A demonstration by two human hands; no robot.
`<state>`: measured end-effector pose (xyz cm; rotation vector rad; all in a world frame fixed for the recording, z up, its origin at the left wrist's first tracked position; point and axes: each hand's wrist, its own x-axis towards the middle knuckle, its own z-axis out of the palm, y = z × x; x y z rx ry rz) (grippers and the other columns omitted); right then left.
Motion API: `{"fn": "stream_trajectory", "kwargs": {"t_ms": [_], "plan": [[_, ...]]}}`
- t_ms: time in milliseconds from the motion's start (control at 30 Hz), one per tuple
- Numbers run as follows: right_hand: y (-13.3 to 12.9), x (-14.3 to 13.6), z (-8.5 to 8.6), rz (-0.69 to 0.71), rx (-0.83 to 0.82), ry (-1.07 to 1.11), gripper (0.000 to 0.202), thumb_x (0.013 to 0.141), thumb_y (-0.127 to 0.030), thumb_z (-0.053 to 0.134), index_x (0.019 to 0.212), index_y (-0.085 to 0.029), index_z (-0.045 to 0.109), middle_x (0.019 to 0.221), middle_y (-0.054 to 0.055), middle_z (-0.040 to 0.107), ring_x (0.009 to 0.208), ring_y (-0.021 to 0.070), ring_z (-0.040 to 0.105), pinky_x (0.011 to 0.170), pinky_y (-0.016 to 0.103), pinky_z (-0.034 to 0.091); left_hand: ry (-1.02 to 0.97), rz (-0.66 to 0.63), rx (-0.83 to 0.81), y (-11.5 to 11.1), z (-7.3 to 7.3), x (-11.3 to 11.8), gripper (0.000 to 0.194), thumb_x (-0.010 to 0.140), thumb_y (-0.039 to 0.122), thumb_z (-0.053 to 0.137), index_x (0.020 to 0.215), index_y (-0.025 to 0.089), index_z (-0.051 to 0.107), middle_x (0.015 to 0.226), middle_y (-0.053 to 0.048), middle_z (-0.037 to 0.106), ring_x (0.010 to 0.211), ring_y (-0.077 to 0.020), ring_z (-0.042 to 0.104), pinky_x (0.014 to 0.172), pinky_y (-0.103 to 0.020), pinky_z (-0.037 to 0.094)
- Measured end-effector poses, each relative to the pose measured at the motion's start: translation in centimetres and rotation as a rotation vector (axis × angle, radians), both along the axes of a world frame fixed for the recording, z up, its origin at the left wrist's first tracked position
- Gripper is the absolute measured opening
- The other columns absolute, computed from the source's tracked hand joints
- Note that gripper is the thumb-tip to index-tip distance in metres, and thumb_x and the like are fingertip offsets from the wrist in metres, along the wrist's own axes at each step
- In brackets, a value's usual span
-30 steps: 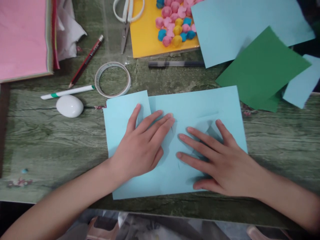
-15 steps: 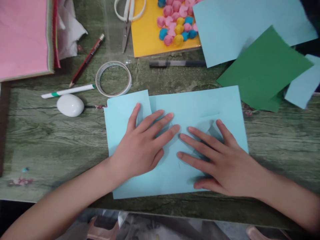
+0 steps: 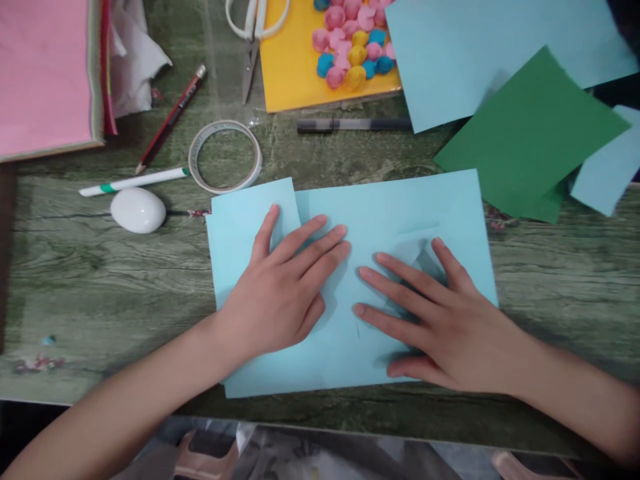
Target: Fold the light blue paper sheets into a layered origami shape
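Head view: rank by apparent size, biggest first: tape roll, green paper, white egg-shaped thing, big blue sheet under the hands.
1. Big blue sheet, partly covered
2. Green paper
3. Tape roll, by outer outline
4. White egg-shaped thing

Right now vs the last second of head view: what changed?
Left hand only: its index finger had spread toward the right hand half a second ago and is now drawn back beside the middle finger. Nothing picked up or let go. Right hand, light blue paper sheet, tape roll and pencil unchanged; the slight overall shift looks like camera motion.
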<state>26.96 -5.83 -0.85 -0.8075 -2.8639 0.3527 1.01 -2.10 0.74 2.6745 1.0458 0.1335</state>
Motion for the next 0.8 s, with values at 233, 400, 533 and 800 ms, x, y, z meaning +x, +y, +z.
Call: {"fn": "stream_trajectory", "kwargs": {"t_ms": [233,400,533,800], "plan": [[0.06,0.08,0.03,0.013,0.002,-0.011,0.059,0.088,-0.059,0.048,0.135,-0.024,0.049,0.154,0.014,0.029,0.142,0.0348,0.021,0.107,0.070,0.008,0.003,-0.003,0.004,-0.03,0.01,0.01,0.053,0.086,0.015,0.043,0.139,0.016,0.042,0.148,-0.007,0.042,0.141,-0.0296,0.030,0.114,-0.065,0.007],[0.02,0.06,0.00,0.005,-0.010,0.001,0.058,0.088,-0.059,0.049,0.135,-0.024,0.049,0.154,0.013,0.028,0.143,0.0337,0.020,0.108,0.069,0.007,0.000,-0.001,0.002,-0.05,0.10,0.04,0.054,0.085,0.014,0.044,0.139,0.016,0.041,0.148,-0.007,0.043,0.141,-0.0297,0.030,0.115,-0.065,0.007],[0.00,0.06,0.01,-0.002,-0.016,0.008,0.057,0.089,-0.058,0.048,0.135,-0.025,0.048,0.154,0.012,0.030,0.143,0.0326,0.020,0.108,0.068,0.008,0.012,-0.003,-0.011,-0.07,0.11,0.05,0.054,0.086,0.015,0.044,0.139,0.015,0.041,0.148,-0.007,0.042,0.141,-0.0297,0.029,0.115,-0.065,0.006],[0.00,0.10,0.07,-0.001,-0.013,0.016,0.058,0.089,-0.057,0.048,0.136,-0.024,0.048,0.154,0.014,0.029,0.143,0.0332,0.021,0.108,0.068,0.008,0.010,-0.054,-0.012,0.19,0.37,-0.30,0.053,0.086,0.018,0.046,0.139,0.028,0.042,0.150,-0.005,0.041,0.141,-0.0292,0.030,0.113,-0.066,0.002]]}}
